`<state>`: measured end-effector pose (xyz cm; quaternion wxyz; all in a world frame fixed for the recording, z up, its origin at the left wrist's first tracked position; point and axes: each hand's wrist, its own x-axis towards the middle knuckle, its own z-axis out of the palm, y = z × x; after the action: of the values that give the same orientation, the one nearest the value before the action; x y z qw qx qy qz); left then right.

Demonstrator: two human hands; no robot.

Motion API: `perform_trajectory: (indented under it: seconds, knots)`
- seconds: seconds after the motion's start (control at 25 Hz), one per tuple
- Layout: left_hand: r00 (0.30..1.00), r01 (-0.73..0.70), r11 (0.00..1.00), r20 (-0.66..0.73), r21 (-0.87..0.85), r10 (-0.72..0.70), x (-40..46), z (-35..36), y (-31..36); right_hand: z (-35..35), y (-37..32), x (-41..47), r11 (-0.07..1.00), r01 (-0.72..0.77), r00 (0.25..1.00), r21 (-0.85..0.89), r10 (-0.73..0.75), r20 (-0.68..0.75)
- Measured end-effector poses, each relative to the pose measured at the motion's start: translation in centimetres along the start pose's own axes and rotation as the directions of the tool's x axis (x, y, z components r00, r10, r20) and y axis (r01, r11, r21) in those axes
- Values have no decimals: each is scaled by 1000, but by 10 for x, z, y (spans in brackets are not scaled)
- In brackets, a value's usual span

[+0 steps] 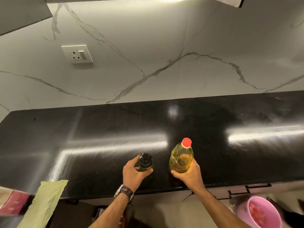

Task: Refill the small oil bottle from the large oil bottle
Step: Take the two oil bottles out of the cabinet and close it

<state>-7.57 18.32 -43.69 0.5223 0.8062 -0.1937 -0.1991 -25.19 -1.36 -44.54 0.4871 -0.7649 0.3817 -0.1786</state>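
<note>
Looking down from nearest to farthest, we are seeing a pink bucket point(261, 213) at about 5 o'clock, below the worktop edge, and a pale green cloth point(44, 203) hanging over that edge at about 7 o'clock, with something red and blurred just left of it. Our left wrist is wearing a brown-strapped watch point(124, 191).

Our left hand point(133, 173) is gripping the small oil bottle point(145, 162), the fingers curling round its far side and the thumb wrapping its near side. That bottle is standing upright on the black worktop point(98, 129), close to the near edge, just below the middle of the view; it is carrying a black cap and showing yellowish oil low in its body.

Our right hand point(189, 173) is gripping the large oil bottle point(181, 157) round its lower body, fingers curling about it from the near side. This bottle is standing upright too, at 3 o'clock from the small one, near it but apart, with its red cap on and golden oil filling most of it.

Farther off, toward 12 o'clock, the worktop is meeting a white veined marble wall point(164, 46), and a white socket plate point(77, 54) is sitting on it at about 10 o'clock.
</note>
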Motion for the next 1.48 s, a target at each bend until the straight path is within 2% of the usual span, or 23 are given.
perform_trajectory:
  seconds: [0.4,0.72,0.88,0.96,1.04,1.12,1.2,1.28,1.4,1.48]
  knots:
    - [999,13,1000,49,-9,-13,4,9,-16,-2,6,10,999,-32,997,35,29,65]
    - [998,-13,992,70,123,4,5,14,-16,-19,9,3,1000,21,990,-1,-21,136]
    - [993,30,983,103,179,-49,-8,8,-12,-35,9,-17,998,65,995,6,-65,78]
    - [991,105,985,63,138,-115,-26,3,-13,-46,12,-30,994,107,994,23,-108,32]
    - [991,133,990,16,48,-134,-50,-3,-17,-56,9,-43,980,196,978,32,-194,-77]
    - [985,164,986,-53,-39,-166,-67,-13,-22,-63,1,-53,953,302,928,-21,-299,-224]
    - [969,196,971,-127,-136,-213,-78,-29,-21,-62,-21,-60,899,426,829,-101,-432,-355]
    - [952,172,956,-210,-240,-224,-83,-46,-11,-57,-60,-71,835,537,740,-122,-535,-408]
    - [906,-51,940,-412,-337,-98,-97,-82,30,-46,-138,-98,748,656,666,-103,-638,-387]
    - [856,-215,900,-518,-379,-13,-108,-111,67,-40,-184,-118,642,762,571,-84,-728,-379]
